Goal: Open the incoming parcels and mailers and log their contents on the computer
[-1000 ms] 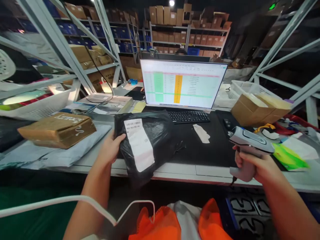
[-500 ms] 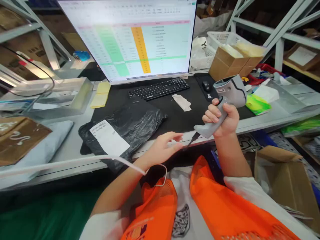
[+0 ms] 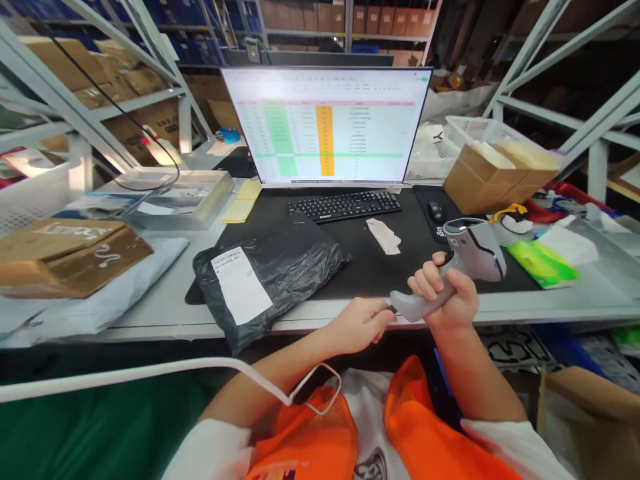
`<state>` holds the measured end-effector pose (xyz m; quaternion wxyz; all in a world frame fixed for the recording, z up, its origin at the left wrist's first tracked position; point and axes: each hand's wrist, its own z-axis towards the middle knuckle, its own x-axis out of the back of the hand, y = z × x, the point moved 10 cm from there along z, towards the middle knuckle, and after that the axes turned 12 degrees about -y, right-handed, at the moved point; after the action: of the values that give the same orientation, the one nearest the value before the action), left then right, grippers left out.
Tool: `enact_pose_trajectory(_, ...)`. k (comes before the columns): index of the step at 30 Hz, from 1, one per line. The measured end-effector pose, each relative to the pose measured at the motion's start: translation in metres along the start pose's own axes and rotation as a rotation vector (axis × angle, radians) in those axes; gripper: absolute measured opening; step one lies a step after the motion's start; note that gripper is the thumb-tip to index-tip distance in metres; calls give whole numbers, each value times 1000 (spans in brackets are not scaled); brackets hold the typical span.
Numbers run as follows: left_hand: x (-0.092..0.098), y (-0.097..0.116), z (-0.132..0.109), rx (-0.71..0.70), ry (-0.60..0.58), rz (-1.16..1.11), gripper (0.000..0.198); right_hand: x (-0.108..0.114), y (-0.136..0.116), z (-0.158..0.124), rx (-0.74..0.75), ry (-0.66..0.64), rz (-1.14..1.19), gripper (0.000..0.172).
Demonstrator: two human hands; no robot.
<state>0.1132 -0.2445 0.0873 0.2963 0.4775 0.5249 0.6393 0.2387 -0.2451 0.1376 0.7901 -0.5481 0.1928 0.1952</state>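
A smooth grey plastic scanner [image 3: 473, 253], pistol-shaped with a bulky head and a curved handle, is held above the front edge of the table [image 3: 310, 317], right of its middle. The right hand [image 3: 445, 293] wraps the handle firmly. The handle's long axis slants from its lower left end up rightward to the head; which way the scanning window faces I cannot tell. At the handle's lower end, the left hand [image 3: 363, 325] has its fingers closed on a short visible stretch of dark cable [image 3: 392, 309].

Left of the hands lies a parcel [image 3: 295, 250] in thin, shiny, wrinkled black plastic, flat and loose-edged. Its long axis runs from the front left up toward the right, and its near corner overhangs the table's front edge. A smooth white label [image 3: 241, 285] faces up on its left part. Matte black mat [image 3: 345, 287] shows between parcel and scanner, giving open room along the front edge; behind it lie a crumpled paper scrap [image 3: 384, 236] and a ridged black keyboard [image 3: 345, 206].
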Motion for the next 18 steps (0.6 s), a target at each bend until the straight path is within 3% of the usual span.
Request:
enact_pose_trajectory(2,1,-1,-1,-7,-103,28,44,-2,6,8,-80,-80,17,32)
enact_pose_trajectory(4,21,-7,1,-19,-71,40,51,0,13,21,-155,-166,28,33)
enact_pose_trajectory(9,128,-36,36,-25,408,-123,65,30,52,71,-388,-317,80,34)
enact_pose_trajectory(12,171,-53,67,39,598,-53,56,51,94,94,-531,-372,104,37)
enact_pose_trajectory(15,189,-67,83,71,660,50,44,67,133,101,-597,-411,94,37)
enact_pose_trajectory(18,188,-84,81,65,632,74,32,78,153,97,-610,-428,104,36)
